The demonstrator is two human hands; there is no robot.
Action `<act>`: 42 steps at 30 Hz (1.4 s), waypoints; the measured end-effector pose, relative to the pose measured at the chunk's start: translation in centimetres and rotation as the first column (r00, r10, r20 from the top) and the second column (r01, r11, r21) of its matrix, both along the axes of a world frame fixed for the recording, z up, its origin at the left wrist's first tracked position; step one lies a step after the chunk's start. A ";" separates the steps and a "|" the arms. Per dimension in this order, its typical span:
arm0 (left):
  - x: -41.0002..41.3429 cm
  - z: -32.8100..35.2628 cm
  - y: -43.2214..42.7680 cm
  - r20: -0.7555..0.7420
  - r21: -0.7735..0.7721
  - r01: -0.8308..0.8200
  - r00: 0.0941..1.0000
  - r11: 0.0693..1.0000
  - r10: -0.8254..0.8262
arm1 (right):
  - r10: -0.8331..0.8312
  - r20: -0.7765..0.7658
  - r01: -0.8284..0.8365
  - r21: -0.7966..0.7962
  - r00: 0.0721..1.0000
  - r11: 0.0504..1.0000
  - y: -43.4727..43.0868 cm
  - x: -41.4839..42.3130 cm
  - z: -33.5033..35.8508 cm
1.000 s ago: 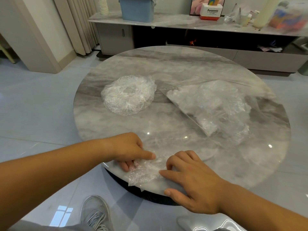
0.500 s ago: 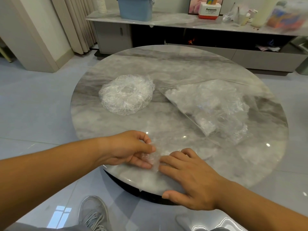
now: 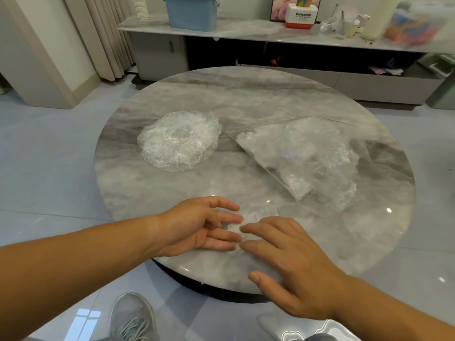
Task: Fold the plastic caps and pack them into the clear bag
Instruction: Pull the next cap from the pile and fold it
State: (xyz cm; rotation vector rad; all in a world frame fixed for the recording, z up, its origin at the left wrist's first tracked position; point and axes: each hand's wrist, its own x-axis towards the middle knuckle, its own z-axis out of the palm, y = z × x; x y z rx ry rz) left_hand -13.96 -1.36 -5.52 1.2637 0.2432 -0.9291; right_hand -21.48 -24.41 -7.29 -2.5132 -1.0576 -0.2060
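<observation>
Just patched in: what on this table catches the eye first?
The left hand and right hand meet at the fingertips on a small crumpled cap at the table's near edge. Behind them a round stack of caps sits left of centre, and the clear bag, already holding caps, lies to its right.

light: bright, even, daylight-like | shadows: faint, soft | glare: small white spots on glossy table (image 3: 246,94), pale reflection on floor (image 3: 85,321) | blur: box (image 3: 416,28) top right smeared | edges: wide-angle bowing
</observation>
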 end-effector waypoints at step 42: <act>0.2 3.3 -1.3 0.054 -0.042 0.264 0.964 0.964 -0.261 | 0.210 -0.828 0.685 0.551 0.520 0.476 0.8 2.4 2.8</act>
